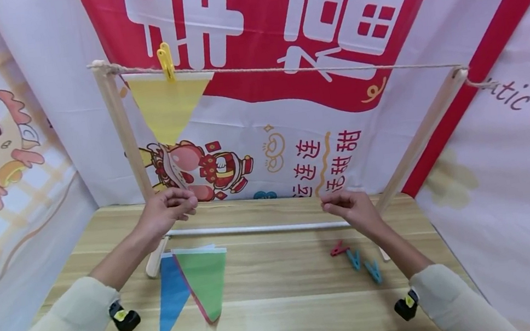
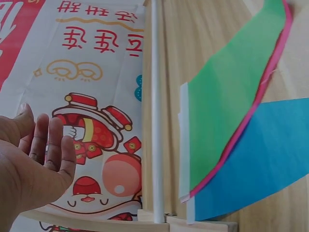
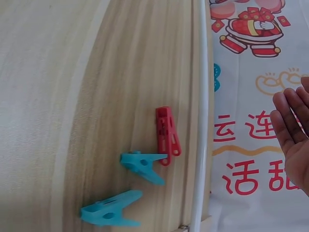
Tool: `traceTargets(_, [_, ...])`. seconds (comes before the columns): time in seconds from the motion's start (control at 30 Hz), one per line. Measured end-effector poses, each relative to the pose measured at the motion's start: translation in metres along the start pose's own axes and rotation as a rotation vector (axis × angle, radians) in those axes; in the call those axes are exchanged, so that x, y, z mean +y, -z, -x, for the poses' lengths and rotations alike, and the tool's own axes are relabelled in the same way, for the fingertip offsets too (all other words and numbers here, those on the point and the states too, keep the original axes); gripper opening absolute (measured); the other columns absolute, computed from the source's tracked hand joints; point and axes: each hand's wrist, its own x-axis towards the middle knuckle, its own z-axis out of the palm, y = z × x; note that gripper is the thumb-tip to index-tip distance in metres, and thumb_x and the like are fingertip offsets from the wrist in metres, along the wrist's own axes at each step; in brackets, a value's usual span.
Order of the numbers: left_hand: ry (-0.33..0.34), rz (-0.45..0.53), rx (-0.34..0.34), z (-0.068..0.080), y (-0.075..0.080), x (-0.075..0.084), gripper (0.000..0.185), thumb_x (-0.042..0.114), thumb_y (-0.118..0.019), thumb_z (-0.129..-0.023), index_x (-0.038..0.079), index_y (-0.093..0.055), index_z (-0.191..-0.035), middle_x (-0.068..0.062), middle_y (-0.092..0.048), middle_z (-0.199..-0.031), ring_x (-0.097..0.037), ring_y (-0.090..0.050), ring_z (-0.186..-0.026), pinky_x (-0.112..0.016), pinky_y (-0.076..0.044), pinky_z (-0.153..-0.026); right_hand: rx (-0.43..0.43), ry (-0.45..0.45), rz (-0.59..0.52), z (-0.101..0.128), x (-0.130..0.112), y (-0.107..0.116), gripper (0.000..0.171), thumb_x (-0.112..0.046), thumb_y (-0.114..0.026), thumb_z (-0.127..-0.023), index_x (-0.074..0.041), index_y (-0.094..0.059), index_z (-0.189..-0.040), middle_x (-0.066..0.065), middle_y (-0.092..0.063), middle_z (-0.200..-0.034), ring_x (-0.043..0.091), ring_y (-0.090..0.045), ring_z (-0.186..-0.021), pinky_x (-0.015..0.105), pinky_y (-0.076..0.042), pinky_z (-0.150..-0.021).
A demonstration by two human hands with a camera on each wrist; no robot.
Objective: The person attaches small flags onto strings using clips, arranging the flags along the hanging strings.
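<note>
A yellow triangular pennant (image 1: 170, 108) hangs from the twine (image 1: 283, 69), held by a yellow clothespin (image 1: 165, 62) near the left post. Below that pennant my left hand (image 1: 165, 213) is raised, fingers loosely bent and holding nothing. My right hand (image 1: 353, 208) is up near the right post, also with nothing in it. On the table beneath the left forearm's side lie a green pennant (image 1: 206, 277) and a blue pennant (image 1: 172, 295), overlapping, with a pink edge showing under the green. A red clothespin (image 3: 165, 130) and two teal clothespins (image 3: 111, 210) lie below the right hand.
Two wooden posts (image 1: 124, 133) carry the twine, with a white rod (image 1: 258, 228) running low between them. The wooden table (image 1: 304, 321) ends at a printed cloth backdrop (image 1: 239, 119). More printed cloth hangs at both sides.
</note>
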Motion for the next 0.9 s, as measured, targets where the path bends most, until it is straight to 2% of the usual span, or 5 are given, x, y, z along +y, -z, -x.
traceTargets(0.2, [-0.003, -0.029, -0.014, 0.0, -0.004, -0.008, 0.038, 0.028, -0.07, -0.115, -0.002, -0.066, -0.138, 0.012, -0.079, -0.104, -0.011, -0.079, -0.101, -0.027, -0.067, -0.09, -0.01, -0.008, -0.002, 0.006, 0.01, 0.001, 0.027, -0.015, -0.083, -0.104, 0.003, -0.082, -0.125, 0.021, -0.085, -0.119, -0.003, -0.077, -0.096, 0.014, -0.063, -0.087])
traceTargets(0.43, [0.004, -0.056, -0.027, 0.001, -0.005, -0.015, 0.037, 0.028, -0.07, -0.115, -0.002, -0.067, -0.137, 0.004, -0.079, -0.109, -0.01, -0.078, -0.101, -0.031, -0.067, -0.093, -0.022, -0.037, 0.029, 0.017, 0.024, 0.001, 0.026, -0.017, -0.082, -0.106, -0.001, -0.083, -0.125, 0.02, -0.084, -0.122, 0.0, -0.075, -0.096, 0.017, -0.062, -0.085])
traceTargets(0.63, [0.031, -0.078, -0.034, 0.002, -0.004, -0.024, 0.038, 0.03, -0.07, -0.115, 0.0, -0.069, -0.138, 0.001, -0.078, -0.112, -0.014, -0.078, -0.105, -0.035, -0.068, -0.097, -0.025, -0.064, 0.086, 0.025, 0.035, 0.001, 0.027, -0.017, -0.081, -0.106, 0.002, -0.082, -0.126, 0.019, -0.085, -0.12, 0.001, -0.075, -0.096, 0.016, -0.06, -0.085])
traceTargets(0.83, [0.041, -0.112, -0.032, 0.001, -0.004, -0.032, 0.038, 0.03, -0.07, -0.115, 0.001, -0.07, -0.139, -0.011, -0.077, -0.123, -0.017, -0.076, -0.108, -0.031, -0.067, -0.094, -0.041, -0.061, 0.087, 0.03, 0.042, 0.003, 0.028, -0.013, -0.081, -0.105, 0.005, -0.08, -0.126, 0.021, -0.084, -0.12, 0.007, -0.076, -0.099, 0.015, -0.06, -0.086])
traceTargets(0.9, [0.042, -0.115, -0.035, 0.0, -0.005, -0.035, 0.036, 0.029, -0.07, -0.115, 0.001, -0.07, -0.138, -0.011, -0.076, -0.123, -0.016, -0.074, -0.108, -0.03, -0.066, -0.094, -0.048, -0.059, 0.092, 0.031, 0.044, 0.004, 0.027, -0.013, -0.081, -0.105, 0.005, -0.081, -0.126, 0.021, -0.084, -0.119, 0.011, -0.077, -0.101, 0.015, -0.06, -0.086])
